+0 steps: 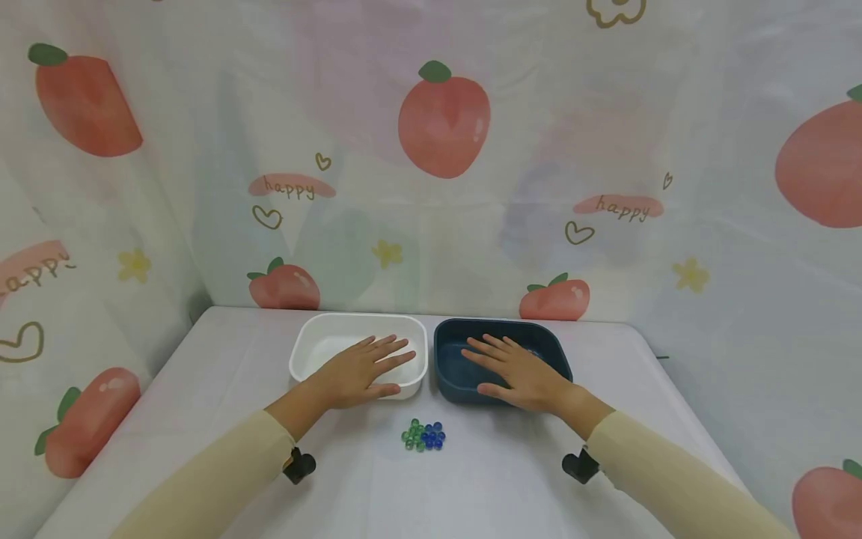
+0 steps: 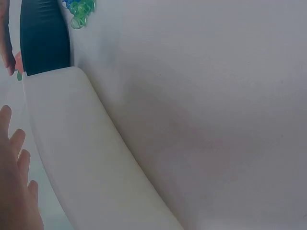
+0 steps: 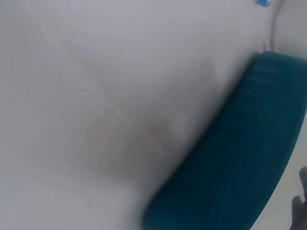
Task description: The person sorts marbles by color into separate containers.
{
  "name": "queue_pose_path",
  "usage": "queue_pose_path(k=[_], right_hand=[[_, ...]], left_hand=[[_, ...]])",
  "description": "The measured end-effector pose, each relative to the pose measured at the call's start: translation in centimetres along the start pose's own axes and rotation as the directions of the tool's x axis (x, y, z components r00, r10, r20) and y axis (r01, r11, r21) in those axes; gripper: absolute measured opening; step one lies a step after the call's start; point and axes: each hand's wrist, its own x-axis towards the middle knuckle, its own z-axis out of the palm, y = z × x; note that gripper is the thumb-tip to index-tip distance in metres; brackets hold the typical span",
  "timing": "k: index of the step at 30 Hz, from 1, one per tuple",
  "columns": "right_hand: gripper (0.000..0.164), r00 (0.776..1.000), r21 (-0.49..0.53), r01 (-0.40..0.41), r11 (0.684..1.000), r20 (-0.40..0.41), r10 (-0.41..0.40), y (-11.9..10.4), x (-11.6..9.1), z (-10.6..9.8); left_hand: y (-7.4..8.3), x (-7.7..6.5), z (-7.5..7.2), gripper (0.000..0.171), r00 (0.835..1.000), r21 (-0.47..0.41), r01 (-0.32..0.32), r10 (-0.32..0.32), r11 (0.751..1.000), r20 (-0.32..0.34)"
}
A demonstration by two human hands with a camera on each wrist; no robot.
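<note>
My left hand (image 1: 364, 372) is held over the white basin (image 1: 310, 352), its fingers straight and spread, with nothing in its grasp. Over the dark blue basin (image 1: 458, 382) my right hand (image 1: 521, 374) hovers the same way, palm down and fingers apart. A small cluster of green glass marbles (image 1: 413, 436) lies on the table in front of the basins. Blue glass marbles (image 1: 433, 436) sit right against the green ones, on their right side. In the left wrist view the white basin's outer wall (image 2: 86, 143) fills the lower left, left-hand fingers (image 2: 23, 163) beside it.
Both basins stand side by side near the back of a table (image 1: 370, 494) covered in white cloth. Behind it hangs a curtain (image 1: 444, 247) printed with fruit and hearts. A small dark wrist camera (image 1: 299, 466) sits below the left sleeve, another (image 1: 581, 466) below the right.
</note>
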Motion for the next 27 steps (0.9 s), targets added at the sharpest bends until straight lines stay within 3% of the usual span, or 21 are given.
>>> queue_pose_path(k=[15, 27], right_hand=[[0.065, 0.996, 0.076, -0.061, 0.995, -0.056, 0.066, 0.3, -1.9, -1.3], [0.064, 0.987, 0.089, -0.138, 0.986, -0.072, 0.144, 0.6, -3.6, -2.0]], left_hand=[[0.4, -1.3, -0.3, 0.066, 0.996, -0.081, 0.016, -0.023, 0.997, -0.087], [0.7, -2.8, -0.4, 0.064, 0.985, -0.080, 0.026, -0.039, 0.996, -0.165]])
